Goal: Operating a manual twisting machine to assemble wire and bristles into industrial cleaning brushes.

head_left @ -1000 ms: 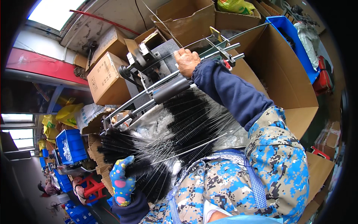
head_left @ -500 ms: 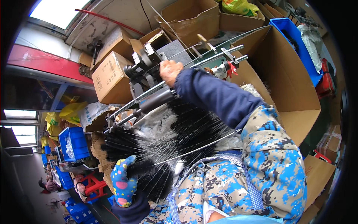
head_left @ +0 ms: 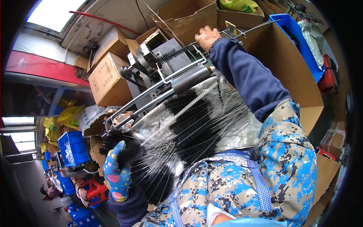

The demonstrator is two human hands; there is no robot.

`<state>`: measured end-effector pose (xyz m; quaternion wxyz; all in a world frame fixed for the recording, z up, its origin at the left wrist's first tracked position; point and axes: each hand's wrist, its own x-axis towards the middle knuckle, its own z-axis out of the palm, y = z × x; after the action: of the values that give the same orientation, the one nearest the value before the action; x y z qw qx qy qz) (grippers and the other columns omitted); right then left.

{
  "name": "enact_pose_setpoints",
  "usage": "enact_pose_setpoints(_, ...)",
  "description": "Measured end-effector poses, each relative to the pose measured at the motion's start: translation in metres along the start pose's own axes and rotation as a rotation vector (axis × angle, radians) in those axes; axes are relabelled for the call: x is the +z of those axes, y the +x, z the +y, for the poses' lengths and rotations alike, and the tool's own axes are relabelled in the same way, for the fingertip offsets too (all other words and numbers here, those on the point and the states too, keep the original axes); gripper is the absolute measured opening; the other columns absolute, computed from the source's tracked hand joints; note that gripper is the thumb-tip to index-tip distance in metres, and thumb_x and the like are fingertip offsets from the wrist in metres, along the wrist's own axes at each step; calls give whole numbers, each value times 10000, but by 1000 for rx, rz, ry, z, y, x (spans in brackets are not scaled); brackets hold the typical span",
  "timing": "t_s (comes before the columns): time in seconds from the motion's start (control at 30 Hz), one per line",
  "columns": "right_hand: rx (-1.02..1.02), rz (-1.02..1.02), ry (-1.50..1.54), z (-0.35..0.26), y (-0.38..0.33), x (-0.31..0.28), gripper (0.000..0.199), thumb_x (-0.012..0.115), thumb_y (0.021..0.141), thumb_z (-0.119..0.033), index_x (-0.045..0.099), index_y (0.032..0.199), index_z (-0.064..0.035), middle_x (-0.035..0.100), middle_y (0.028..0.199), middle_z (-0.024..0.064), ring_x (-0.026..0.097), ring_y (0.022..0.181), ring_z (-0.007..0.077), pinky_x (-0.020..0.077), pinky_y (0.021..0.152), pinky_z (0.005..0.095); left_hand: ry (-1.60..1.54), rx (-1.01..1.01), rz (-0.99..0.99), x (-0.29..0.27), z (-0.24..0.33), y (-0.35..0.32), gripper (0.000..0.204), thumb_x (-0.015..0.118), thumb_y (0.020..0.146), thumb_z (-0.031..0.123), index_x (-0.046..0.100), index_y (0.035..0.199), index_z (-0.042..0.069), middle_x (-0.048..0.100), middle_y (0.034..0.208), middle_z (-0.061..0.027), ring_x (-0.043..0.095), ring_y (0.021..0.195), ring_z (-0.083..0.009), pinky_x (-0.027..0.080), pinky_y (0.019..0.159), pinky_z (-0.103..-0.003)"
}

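My left hand (head_left: pixel 118 173), in a blue glove with coloured dots, is curled round the end of a black bristle brush (head_left: pixel 130 147). From beside that brush a long pale ribbed rod (head_left: pixel 177 116) slants up to the right. Bare and closed, my right hand (head_left: pixel 207 38) is at the far right end of the metal machine (head_left: pixel 151 62). A dark bristly strand (head_left: pixel 172 55) runs from the machine toward it; what the fingers hold is hidden. Several black brushes (head_left: pixel 193 132) with thin wire stems (head_left: pixel 236 108) lie across a grey sheet before me.
A dark roller (head_left: pixel 189 79) and metal rails (head_left: pixel 147 96) cross in front of the machine. A cardboard box (head_left: pixel 107 79) stands at its left, a large open carton (head_left: pixel 287 64) at right. Blue bins (head_left: pixel 73 147) and a red stool (head_left: pixel 96 191) are at left.
My right hand has moved away to the right along the machine. The roller has shifted right, and a bristly strand now shows behind it. The pale rod has moved up and tilts more steeply.
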<state>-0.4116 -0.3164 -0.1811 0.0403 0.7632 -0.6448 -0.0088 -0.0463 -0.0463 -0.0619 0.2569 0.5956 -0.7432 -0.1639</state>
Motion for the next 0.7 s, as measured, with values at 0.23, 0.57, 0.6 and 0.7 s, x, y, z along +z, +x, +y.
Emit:
enact_pose_setpoints(0.23,-276,127,35,35,-86,-37,127,537,686,0,598,786,-50,589,737,131,592,771,298,495,646,397,-307,-264,273,-51,-40,-39,477,512,703,-167,545,1152,-9,577,1142,-149,579,1022,-256,446,912,-336)
enact_pose_setpoints(0.57,-799,545,702,-165,-202,-81,532,517,773,-132,424,1255,73,516,1038,293,587,799,295,513,584,325,38,128,-312,63,18,21,311,574,728,-39,581,1036,4,615,892,-161,617,817,-307,477,714,-340)
enact_pose_setpoints(0.6,-843,552,717,-167,-199,-78,491,528,759,-123,460,1203,75,547,903,216,576,681,244,485,478,315,76,167,-300,67,25,17,312,585,717,-34,581,1027,6,612,876,-153,616,783,-315,476,688,-347)
enact_pose_setpoints(0.7,-782,344,523,-132,-172,-68,274,532,738,-106,528,970,40,540,750,128,575,638,238,479,470,327,48,-116,-386,25,9,-7,643,720,640,81,471,1232,66,584,1019,-135,584,911,-302,470,749,-371)
